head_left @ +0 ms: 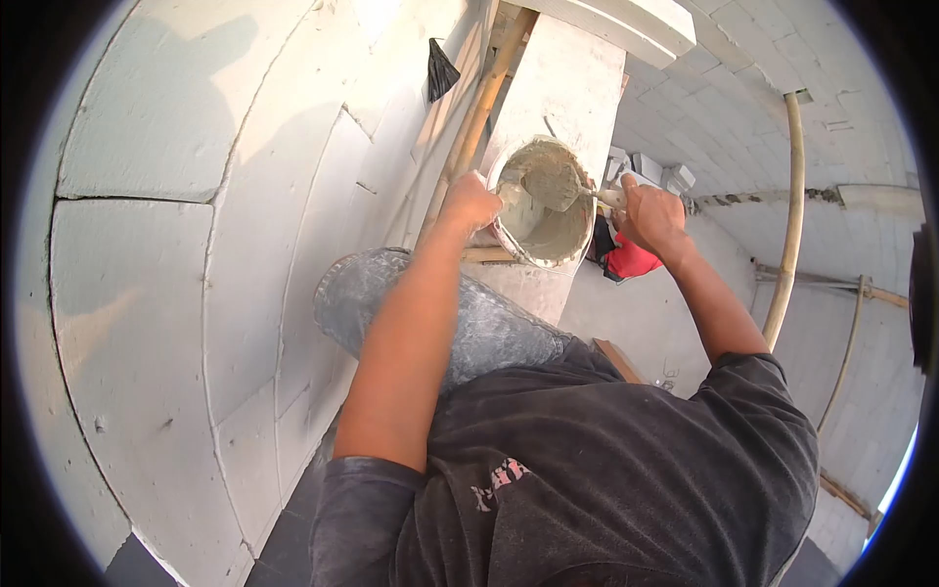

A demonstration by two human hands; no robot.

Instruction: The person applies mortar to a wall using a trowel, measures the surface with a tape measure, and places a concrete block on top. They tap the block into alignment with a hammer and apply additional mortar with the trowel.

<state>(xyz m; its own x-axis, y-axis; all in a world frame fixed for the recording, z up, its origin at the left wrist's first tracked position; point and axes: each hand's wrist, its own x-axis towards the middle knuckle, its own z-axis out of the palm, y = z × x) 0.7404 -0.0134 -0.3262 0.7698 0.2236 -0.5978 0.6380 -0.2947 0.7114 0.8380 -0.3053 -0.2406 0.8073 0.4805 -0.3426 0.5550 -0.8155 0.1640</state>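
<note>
A bucket [544, 245] smeared with wet grey mortar stands on a pale plank in front of me. My left hand [471, 203] is closed on the bucket's left rim. Over on the right side, my right hand [650, 212] is wrapped around the handle of a trowel [554, 184]. The trowel's blade is inside the bucket and coated with mortar, so its exact outline is hard to make out. How deep the mortar lies cannot be seen.
A wall of large pale blocks [137, 293] rises close on my left, with a black plastic bag [442, 70] hanging there. The plank [577, 73] runs ahead beside a bamboo pole [489, 98]. Another pole [792, 215] stands right. Below, a person in red [631, 257] is partly visible.
</note>
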